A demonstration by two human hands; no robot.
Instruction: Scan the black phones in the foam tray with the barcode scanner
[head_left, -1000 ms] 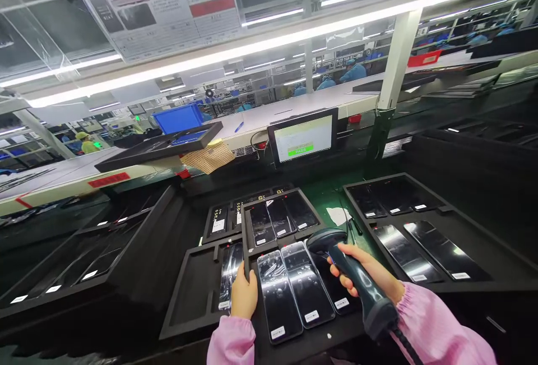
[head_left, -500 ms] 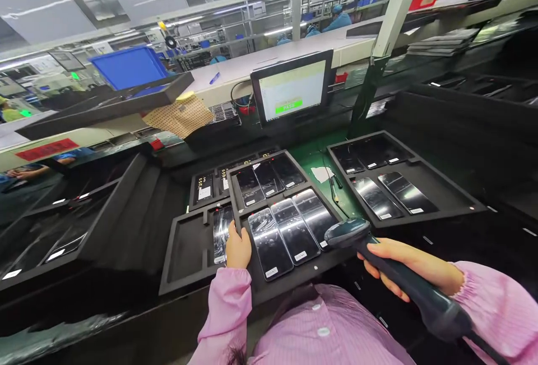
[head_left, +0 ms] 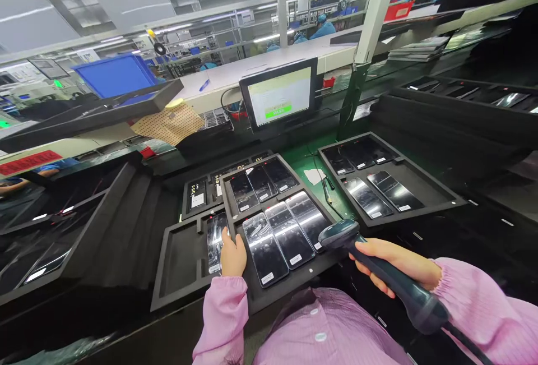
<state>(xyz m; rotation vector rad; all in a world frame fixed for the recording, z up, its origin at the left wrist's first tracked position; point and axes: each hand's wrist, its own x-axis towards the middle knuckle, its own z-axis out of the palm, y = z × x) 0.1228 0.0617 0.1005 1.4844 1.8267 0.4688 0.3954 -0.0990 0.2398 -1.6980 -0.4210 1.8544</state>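
The right hand (head_left: 393, 267) grips a dark barcode scanner (head_left: 378, 269) tightly by its handle. The scanner's head sits at the right edge of the middle black tray (head_left: 269, 289), just beside the phones (head_left: 288, 234) lying in it. The left hand (head_left: 232, 253) rests on the left rim of that tray, fingers curled over it. Behind the trays stands a monitor (head_left: 279, 96) with a green bar.

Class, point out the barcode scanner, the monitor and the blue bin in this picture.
barcode scanner (head_left: 380, 272): head view, on its dark handle, in the right hand.
monitor (head_left: 279, 97): head view, middle of its lit screen.
blue bin (head_left: 115, 75): head view, on its front wall.
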